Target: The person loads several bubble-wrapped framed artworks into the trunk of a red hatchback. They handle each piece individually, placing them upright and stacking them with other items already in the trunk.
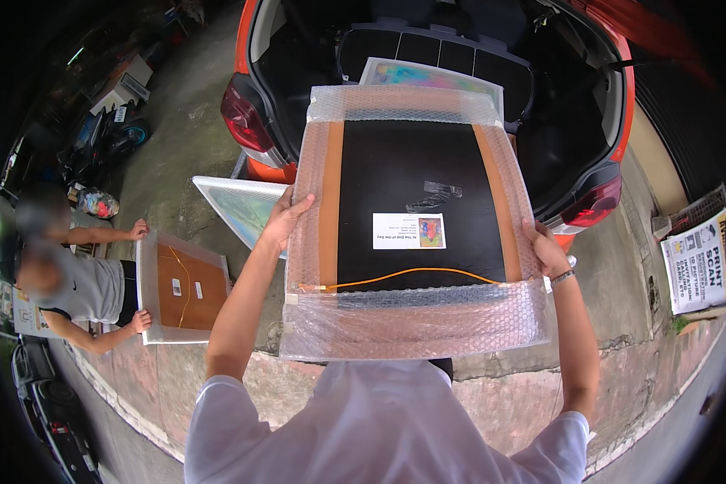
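Between my two hands is a framed picture (415,173), its black back facing me. Clear bubble wrap (415,327) covers its edges, thickest along the top and bottom. An orange hanging cord (411,271) crosses the lower back, and a white label (385,231) is stuck in the middle. My left hand (286,218) grips the left edge, thumb on the front side of the wrap. My right hand (547,252) is closed around the right edge, lower down. The fingers behind the picture are hidden.
An open car trunk (573,137) lies ahead, with a wrapped colourful picture (436,77) inside. Another wrapped picture (242,206) leans by the bumper. At left a person holds a wrapped brown-backed panel (185,282). A motorcycle (109,141) and a sign (696,262) stand farther off.
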### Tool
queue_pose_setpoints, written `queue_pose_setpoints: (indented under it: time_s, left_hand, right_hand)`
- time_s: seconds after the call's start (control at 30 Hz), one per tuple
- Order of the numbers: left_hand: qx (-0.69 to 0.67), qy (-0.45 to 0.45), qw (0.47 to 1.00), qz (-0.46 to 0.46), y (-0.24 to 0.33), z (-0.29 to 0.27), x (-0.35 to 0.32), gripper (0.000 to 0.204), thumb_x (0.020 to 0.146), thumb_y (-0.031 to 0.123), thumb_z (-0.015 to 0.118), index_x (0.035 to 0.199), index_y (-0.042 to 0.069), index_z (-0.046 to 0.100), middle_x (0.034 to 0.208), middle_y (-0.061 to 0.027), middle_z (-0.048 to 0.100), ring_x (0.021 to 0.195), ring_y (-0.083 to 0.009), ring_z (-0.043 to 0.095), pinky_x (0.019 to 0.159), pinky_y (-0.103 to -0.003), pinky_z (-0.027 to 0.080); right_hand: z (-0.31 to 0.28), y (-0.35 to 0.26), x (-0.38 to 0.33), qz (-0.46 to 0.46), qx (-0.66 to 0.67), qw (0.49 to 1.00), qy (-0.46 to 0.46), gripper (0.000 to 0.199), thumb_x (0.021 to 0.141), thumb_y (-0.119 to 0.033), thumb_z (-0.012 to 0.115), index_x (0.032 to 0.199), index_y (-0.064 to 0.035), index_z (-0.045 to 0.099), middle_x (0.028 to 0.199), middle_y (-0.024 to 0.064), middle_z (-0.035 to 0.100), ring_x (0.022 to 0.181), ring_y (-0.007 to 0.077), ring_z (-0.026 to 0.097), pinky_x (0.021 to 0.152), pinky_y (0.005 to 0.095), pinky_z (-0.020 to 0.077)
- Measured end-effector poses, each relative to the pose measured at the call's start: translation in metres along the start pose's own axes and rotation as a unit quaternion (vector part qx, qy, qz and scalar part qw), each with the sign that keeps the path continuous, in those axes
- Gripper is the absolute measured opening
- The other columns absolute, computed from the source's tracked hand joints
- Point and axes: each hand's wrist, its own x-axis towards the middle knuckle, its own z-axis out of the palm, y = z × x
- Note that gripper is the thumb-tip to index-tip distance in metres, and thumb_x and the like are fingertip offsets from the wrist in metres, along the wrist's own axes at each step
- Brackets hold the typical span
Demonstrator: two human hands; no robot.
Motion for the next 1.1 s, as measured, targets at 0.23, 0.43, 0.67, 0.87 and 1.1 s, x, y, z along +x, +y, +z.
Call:
queue_pose_setpoints:
  time_s: [0.23,0.43,0.67,0.87,1.1]
  left_hand:
    - [-0.074,0.036,0.996,0.017,-0.048,0.008,0.089,0.061,0.091,0.027,0.07,0.136,0.0,0.04,0.124,-0.0125,0.058,0.109,-0.0208,0.06,0.09,-0.034,0.052]
    - [-0.125,0.12,0.978,0.112,-0.093,0.073,0.227,0.058,0.093,0.025,0.067,0.138,0.003,0.039,0.126,-0.0108,0.055,0.111,-0.0182,0.058,0.093,-0.033,0.05]
    - [-0.154,0.26,0.951,0.071,-0.169,0.138,0.388,0.06,0.089,0.012,0.071,0.137,0.001,0.037,0.109,-0.0099,0.056,0.095,-0.0195,0.061,0.08,-0.034,0.054]
    - [-0.144,0.316,0.934,-0.083,-0.251,0.161,0.444,0.052,0.087,0.016,0.075,0.12,-0.001,0.039,0.108,-0.0144,0.055,0.098,-0.0209,0.06,0.082,-0.033,0.053]
    - [-0.076,0.393,0.888,-0.227,-0.329,0.172,0.445,0.06,0.087,0.021,0.076,0.125,-0.008,0.04,0.111,-0.0141,0.06,0.094,-0.0178,0.06,0.079,-0.032,0.051]
  right_hand:
    - [0.007,-0.055,0.147,-0.126,-0.276,0.947,0.104,0.062,0.096,-0.048,0.055,0.112,0.0116,0.063,0.097,0.0239,0.069,0.096,0.0284,0.067,0.088,0.0358,0.0493]
    - [0.021,-0.142,0.413,-0.081,-0.362,0.918,0.136,0.081,0.09,-0.064,0.048,0.114,0.0122,0.063,0.115,0.0351,0.061,0.118,0.0414,0.057,0.1,0.0392,0.0425]
    - [0.065,-0.186,0.706,-0.184,-0.454,0.859,0.148,0.093,0.084,-0.08,0.038,0.124,-0.0001,0.063,0.128,0.0249,0.059,0.126,0.0404,0.051,0.108,0.0439,0.0364]
    - [0.113,-0.146,0.86,-0.239,-0.457,0.855,0.057,0.084,0.088,-0.073,0.044,0.123,-0.0001,0.064,0.119,0.0225,0.065,0.116,0.0362,0.059,0.1,0.0394,0.0414]
    - [0.169,-0.051,0.908,-0.28,-0.496,0.821,-0.033,0.076,0.088,-0.072,0.044,0.12,-0.0069,0.067,0.112,0.0209,0.068,0.109,0.0396,0.062,0.092,0.0438,0.0465]
